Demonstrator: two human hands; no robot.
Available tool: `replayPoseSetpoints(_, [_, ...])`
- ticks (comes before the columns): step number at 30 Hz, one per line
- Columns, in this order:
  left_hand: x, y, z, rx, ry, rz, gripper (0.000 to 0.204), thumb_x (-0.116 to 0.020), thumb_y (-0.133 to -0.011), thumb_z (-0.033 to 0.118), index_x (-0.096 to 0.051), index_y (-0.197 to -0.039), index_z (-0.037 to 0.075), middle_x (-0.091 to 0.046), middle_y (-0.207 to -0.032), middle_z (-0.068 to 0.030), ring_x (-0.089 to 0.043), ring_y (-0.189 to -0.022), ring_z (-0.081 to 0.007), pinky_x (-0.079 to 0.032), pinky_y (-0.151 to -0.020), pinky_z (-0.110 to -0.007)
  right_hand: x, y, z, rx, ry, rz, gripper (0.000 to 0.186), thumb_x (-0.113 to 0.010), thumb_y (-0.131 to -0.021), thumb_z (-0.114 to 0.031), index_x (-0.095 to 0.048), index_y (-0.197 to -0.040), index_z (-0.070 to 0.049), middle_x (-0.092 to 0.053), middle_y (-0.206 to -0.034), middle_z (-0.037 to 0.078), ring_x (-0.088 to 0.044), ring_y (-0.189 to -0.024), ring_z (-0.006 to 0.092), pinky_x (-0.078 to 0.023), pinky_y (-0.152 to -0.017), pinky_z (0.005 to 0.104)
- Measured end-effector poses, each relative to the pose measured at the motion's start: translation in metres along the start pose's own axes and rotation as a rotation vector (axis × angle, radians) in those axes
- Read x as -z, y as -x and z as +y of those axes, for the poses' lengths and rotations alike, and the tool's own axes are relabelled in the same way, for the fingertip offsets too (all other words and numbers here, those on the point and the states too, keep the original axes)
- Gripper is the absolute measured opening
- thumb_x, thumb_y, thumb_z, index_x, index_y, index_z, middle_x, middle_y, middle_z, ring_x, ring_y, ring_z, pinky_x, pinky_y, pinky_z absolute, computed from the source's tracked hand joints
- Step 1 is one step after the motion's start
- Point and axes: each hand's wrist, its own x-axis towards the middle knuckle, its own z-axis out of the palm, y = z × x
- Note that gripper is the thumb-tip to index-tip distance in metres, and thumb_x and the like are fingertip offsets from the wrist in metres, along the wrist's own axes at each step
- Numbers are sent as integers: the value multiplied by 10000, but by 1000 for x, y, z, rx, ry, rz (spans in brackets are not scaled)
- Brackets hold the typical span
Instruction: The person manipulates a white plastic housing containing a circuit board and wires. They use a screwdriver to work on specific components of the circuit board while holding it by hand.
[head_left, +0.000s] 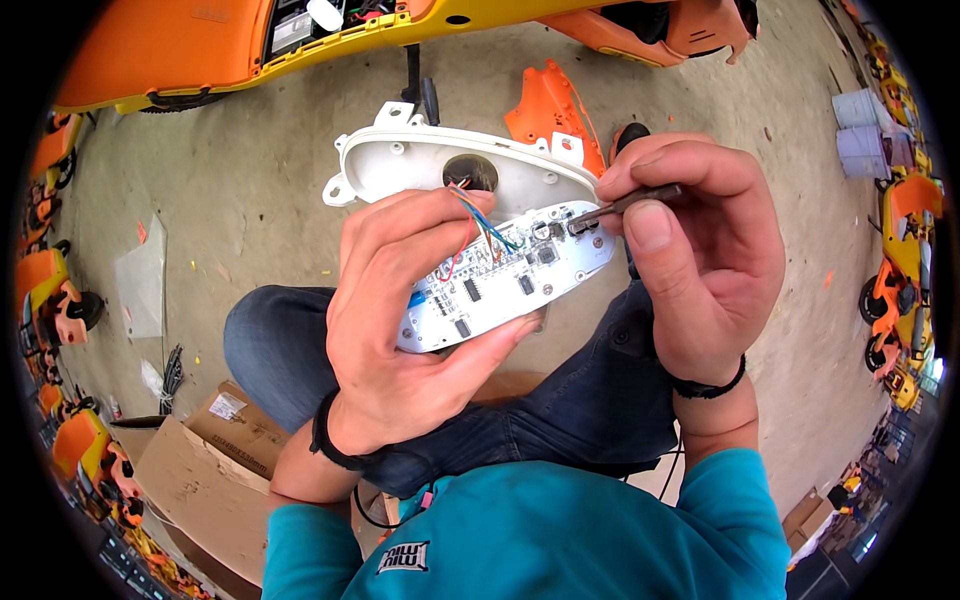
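Note:
My left hand [400, 290] grips a white oval circuit board [505, 290] by its edges, fingers over the top and thumb along the lower edge. Thin coloured wires [487, 226] rise from the board toward a dark round hole in a white plastic housing [415, 160] just beyond it. Between thumb and fingers, my right hand [705, 240] pinches a small dark screwdriver [645, 199]. Its thin tip meets or hovers over parts near the board's right end; contact cannot be made out. The housing's hollow side faces me.
An orange and yellow vehicle body [350, 50] stands across the far side. An orange plastic panel [553, 110] lies on the concrete floor behind the housing. Opened cardboard boxes [200, 460] are at my lower left. Light-coloured bins [860, 135] and more vehicles [905, 270] line the right side.

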Motion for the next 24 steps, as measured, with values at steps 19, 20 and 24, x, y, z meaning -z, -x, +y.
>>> replayPoseSetpoints(19, [0,3,-2,7,9,-5,615,-898,-722,155,-592,-1231,-2,-603,-1353,-200,-569,-1260,-301,-466,-1044,-404,1,0,-1,15,-33,-7,204,-573,-992,-11,-535,-1188,29,-614,-1111,166,-610,-973,161,-538,-821,272])
replayPoseSetpoints(20, [0,3,-2,6,1,-9,616,-898,-725,163,-591,-1233,-3,-603,-1352,-201,-569,-1261,-300,-467,-1043,-404,2,0,-1,16,-36,-7,204,-573,-992,-11,-535,-1188,29,-612,-1110,166,-610,-973,162,-539,-821,272])
replayPoseSetpoints(24, [1,4,-2,7,-3,-10,613,-897,-737,185,-591,-1234,-3,-601,-1354,-201,-569,-1263,-301,-467,-1045,-403,2,0,-1,30,-53,-19,204,-574,-991,-11,-535,-1187,31,-607,-1109,167,-612,-976,164,-541,-822,271])
